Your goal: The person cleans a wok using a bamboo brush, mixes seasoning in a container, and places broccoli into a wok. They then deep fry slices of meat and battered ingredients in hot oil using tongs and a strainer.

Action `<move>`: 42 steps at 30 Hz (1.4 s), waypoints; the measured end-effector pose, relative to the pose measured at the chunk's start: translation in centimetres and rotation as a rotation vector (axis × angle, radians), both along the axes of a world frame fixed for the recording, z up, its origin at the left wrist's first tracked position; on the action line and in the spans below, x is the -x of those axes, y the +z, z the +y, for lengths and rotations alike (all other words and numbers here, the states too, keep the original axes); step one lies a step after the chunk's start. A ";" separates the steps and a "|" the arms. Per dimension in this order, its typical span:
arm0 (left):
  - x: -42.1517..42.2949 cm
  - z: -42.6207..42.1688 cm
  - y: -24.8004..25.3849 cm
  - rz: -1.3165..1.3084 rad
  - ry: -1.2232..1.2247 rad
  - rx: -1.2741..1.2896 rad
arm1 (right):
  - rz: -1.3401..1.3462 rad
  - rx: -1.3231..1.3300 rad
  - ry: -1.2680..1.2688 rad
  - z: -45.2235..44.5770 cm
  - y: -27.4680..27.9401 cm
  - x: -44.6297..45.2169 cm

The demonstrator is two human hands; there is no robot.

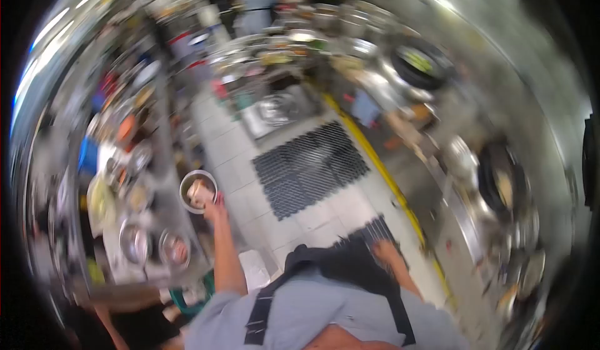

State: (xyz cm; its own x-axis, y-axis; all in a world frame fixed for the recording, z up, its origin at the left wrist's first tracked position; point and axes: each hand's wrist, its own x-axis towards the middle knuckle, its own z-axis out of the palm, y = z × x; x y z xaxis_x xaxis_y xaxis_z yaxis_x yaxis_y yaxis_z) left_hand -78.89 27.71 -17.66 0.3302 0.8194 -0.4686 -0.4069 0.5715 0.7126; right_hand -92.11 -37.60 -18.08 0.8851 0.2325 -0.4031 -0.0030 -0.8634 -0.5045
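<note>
Bowl just ahead of the left hand gripping its edge

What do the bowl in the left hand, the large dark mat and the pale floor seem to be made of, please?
Bowl: probably metal with a smooth finish, from its silvery rim, though blur leaves plastic possible. Dark mat: likely rubber or plastic with a dull sheen, judging by its black grid. Floor: apparently ceramic or stone tiles, smooth, as straight joint lines divide it.
</note>
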 end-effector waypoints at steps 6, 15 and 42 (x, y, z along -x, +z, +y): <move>0.8 -25.3 0.0 0.138 -1.068 0.131 | -0.060 -0.574 -0.154 1.2 8.4 -10.0; -2.3 -55.3 11.7 0.076 -1.977 -0.120 | 0.362 -1.514 -0.902 -10.8 11.1 -10.9; 21.5 -28.4 1.9 0.424 -0.695 0.371 | -0.369 -1.002 -1.156 -25.9 7.2 -28.6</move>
State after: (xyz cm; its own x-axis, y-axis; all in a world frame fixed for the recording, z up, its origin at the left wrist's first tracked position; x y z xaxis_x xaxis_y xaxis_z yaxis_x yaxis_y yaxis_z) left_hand -100.40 -0.74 -15.76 0.4340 0.2701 -0.8595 0.3730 0.8145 0.4443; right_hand -63.55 -63.47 -10.89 0.7772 -0.5832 -0.2364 -0.1514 0.1914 -0.9698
